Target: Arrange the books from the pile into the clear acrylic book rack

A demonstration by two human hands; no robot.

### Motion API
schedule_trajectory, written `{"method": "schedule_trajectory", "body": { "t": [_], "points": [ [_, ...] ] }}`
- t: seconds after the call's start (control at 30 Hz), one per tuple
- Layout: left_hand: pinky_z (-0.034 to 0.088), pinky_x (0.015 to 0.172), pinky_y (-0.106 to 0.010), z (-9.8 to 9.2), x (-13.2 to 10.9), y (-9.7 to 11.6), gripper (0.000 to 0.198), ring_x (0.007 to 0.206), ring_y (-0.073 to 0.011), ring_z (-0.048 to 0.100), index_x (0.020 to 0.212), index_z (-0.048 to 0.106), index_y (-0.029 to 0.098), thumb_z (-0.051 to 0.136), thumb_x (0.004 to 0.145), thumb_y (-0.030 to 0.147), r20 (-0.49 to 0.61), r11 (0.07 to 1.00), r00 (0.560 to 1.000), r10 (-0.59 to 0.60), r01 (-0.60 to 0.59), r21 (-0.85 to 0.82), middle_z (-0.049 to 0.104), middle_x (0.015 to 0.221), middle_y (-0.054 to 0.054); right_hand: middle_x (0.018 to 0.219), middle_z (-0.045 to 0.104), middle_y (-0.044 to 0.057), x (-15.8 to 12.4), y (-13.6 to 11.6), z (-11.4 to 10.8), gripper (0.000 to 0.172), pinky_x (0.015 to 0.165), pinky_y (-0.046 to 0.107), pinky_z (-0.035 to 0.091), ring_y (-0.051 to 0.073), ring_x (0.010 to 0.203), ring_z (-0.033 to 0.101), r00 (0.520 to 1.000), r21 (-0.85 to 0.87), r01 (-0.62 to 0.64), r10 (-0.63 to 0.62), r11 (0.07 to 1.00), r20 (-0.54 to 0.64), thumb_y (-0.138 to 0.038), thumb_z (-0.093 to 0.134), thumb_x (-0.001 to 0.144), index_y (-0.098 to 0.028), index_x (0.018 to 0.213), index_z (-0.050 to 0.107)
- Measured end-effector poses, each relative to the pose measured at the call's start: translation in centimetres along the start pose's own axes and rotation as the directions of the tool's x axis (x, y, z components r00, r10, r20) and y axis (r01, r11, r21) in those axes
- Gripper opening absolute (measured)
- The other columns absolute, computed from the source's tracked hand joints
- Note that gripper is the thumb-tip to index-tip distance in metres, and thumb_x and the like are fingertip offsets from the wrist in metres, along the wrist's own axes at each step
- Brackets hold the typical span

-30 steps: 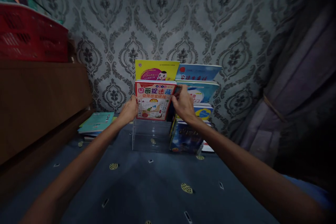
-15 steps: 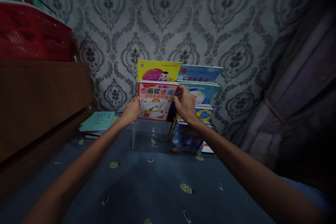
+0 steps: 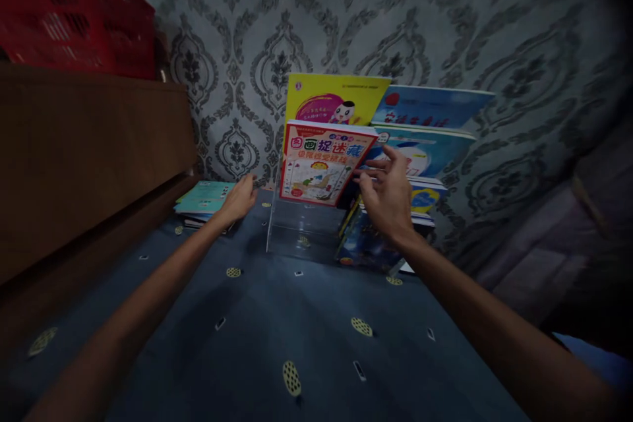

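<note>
A red-bordered picture book (image 3: 324, 168) with large Chinese characters leans in the clear acrylic book stand (image 3: 291, 237). Behind it rises a yellow book (image 3: 341, 89). My left hand (image 3: 241, 198) is off the red book, in the air to its left, near a small stack of books, holding nothing. Just beside the red book's right edge, my right hand (image 3: 390, 190) has its fingers apart and grips nothing; whether a fingertip still touches the edge is hard to tell. It partly covers a dark blue book (image 3: 368, 247) and the lighter blue books (image 3: 440, 148) behind it.
A stack of books with a teal cover (image 3: 208, 196) lies at the left by the wooden cabinet (image 3: 93, 145). On that cabinet sits a red plastic basket (image 3: 79, 20). Patterned wallpaper is behind the stand, a curtain (image 3: 548, 264) at the right. Dark patterned cloth (image 3: 247, 336) covers the surface.
Both hands have let go of the red picture book, which stays in the stand. My left hand has drawn away leftward, my right hand slightly rightward. The view has shifted closer and tilted down.
</note>
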State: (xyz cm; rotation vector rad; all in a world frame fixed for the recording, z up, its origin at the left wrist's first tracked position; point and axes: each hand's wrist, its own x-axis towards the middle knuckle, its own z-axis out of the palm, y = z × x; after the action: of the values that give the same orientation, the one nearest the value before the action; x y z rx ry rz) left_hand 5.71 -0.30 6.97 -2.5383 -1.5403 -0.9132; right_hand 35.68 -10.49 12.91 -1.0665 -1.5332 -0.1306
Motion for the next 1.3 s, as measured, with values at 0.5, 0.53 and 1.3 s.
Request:
{"method": "schedule_trajectory", "body": {
  "t": [0.5, 0.53, 1.3],
  "points": [
    [0.033, 0.105, -0.062, -0.9, -5.6, -10.9, 0.059, 0.132, -0.0385, 0.048, 0.14, 0.047, 0.022, 0.053, 0.091, 0.055, 0.419, 0.914, 0.859, -0.294, 0.124, 0.387, 0.047, 0.149, -0.021, 0.107, 0.066, 0.009, -12.6, -3.5, 1.3, 0.036, 0.082, 0.039, 0.059, 0.024, 0.097, 0.069, 0.907, 0.012, 0.091, -0.087, 0.996, 0.411, -0.021, 0.043, 0.097, -0.027, 0.132, 0.051],
    [0.035, 0.105, -0.059, -1.2, -5.8, -10.9, 0.057, 0.131, -0.0379, 0.05, 0.139, 0.048, 0.022, 0.054, 0.091, 0.053, 0.418, 0.912, 0.862, -0.287, 0.113, 0.393, 0.05, 0.147, -0.02, 0.106, 0.066, 0.009, -13.7, -3.5, 1.5, 0.035, 0.082, 0.039, 0.059, 0.024, 0.096, 0.069, 0.894, 0.018, 0.068, -0.069, 0.998, 0.442, -0.021, 0.043, 0.098, -0.027, 0.131, 0.052],
    [0.043, 0.091, -0.046, -1.4, -16.7, -2.3, 0.037, 0.102, -0.034, 0.066, 0.118, 0.063, 0.005, 0.046, 0.086, 0.011, 0.437, 0.853, 0.897, -0.059, -0.183, 0.489, 0.069, 0.106, -0.025, 0.098, 0.07, 0.008, -23.5, -4.3, 3.9, 0.027, 0.083, 0.039, 0.058, 0.023, 0.09, 0.069, 0.783, 0.115, -0.205, 0.092, 0.972, 0.615, -0.023, 0.043, 0.096, -0.025, 0.113, 0.065]
  ]
}}
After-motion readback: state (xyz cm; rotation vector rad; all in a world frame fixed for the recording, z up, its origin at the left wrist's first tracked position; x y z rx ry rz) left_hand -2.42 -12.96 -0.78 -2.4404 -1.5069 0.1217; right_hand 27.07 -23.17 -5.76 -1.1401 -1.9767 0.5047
